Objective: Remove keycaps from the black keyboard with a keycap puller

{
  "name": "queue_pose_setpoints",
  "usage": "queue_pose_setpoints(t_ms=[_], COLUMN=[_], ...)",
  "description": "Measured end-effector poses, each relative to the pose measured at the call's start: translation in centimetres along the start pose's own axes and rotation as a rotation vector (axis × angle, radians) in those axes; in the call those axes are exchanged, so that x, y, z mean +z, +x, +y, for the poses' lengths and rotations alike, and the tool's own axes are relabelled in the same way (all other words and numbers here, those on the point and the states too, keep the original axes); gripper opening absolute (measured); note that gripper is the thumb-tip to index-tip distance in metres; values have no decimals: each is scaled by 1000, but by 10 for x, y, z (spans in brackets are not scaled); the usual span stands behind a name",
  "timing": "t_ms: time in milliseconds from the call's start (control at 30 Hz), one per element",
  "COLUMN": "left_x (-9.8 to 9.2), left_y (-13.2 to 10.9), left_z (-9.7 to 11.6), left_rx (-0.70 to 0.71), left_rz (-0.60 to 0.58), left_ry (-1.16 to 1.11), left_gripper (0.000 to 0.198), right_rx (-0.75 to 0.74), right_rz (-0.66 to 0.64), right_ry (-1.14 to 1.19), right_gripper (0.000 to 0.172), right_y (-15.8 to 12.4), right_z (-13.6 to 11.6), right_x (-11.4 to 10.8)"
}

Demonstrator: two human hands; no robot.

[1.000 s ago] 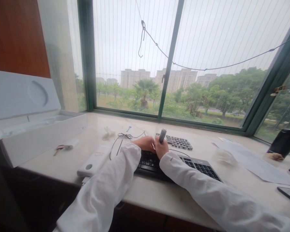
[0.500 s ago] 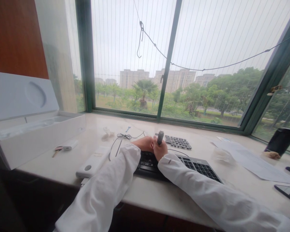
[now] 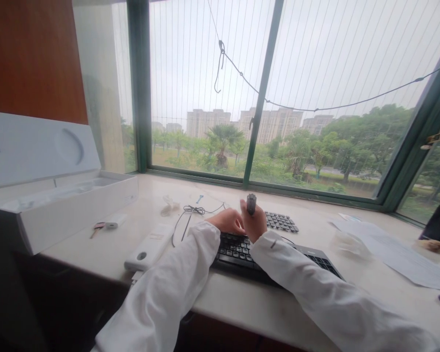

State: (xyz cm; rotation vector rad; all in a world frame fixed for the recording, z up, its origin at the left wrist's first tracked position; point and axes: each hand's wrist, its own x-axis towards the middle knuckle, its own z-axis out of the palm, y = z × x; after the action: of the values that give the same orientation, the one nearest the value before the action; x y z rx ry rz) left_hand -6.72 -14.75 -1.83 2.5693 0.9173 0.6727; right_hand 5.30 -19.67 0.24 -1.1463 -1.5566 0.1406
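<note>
Grey tool (image 3: 251, 203) upright in a fist over the black keyboard (image 3: 242, 252), centre of the frame.
The right hand (image 3: 255, 226) is closed fully round the tool's lower shaft, so only the capped top sticks out above the knuckles; a whole-fist hold like this probably steadies the tip, which is hidden, against the keys. The left hand (image 3: 228, 222) lies palm down just beside it, touching it, fingers curved toward the hidden tip; whether it pinches anything I cannot tell. Both sleeved forearms rest on the pale counter (image 3: 242, 303), likely as bracing. Just behind the hands sits a small keypad (image 3: 281, 222). Left of centre lie a thin black cable (image 3: 190, 211) and a white power bank (image 3: 148, 248); an open white box (image 3: 77, 205) fills the left edge, and papers (image 3: 388, 249) spread at right.
</note>
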Motion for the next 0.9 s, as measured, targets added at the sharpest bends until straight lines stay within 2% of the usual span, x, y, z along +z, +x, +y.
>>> queue_pose_setpoints(t_ms=[67,133,200,267,433,600,700,900], left_x=[-2,-3,-3,-2,1,7,11,15], left_y=[0,1,1,1,-1,-1,-1,1], left_z=[0,3,8,15,36,50,54,56], left_rx=[-19,-24,-15,8,71,102,107,86], left_rz=[59,138,171,164,104,99,112,87], left_ry=[17,62,98,150,326,399,379,315], left_gripper=[23,25,24,21,18,21,23,26], right_rx=[-113,-253,-329,-374,-504,-585,-628,-523], right_rz=[-148,-343,-492,-583,-635,-722,-705,-740], right_ry=[-69,-119,-222,-334,-426,-394,-360,-251], right_gripper=[37,27,16,19,24,25,23,22], right_y=[13,22,25,24,16,14,13,9], right_z=[10,25,44,63,95,96,96,99], right_x=[-18,-39,-60,-76,-96,-104,-107,-111])
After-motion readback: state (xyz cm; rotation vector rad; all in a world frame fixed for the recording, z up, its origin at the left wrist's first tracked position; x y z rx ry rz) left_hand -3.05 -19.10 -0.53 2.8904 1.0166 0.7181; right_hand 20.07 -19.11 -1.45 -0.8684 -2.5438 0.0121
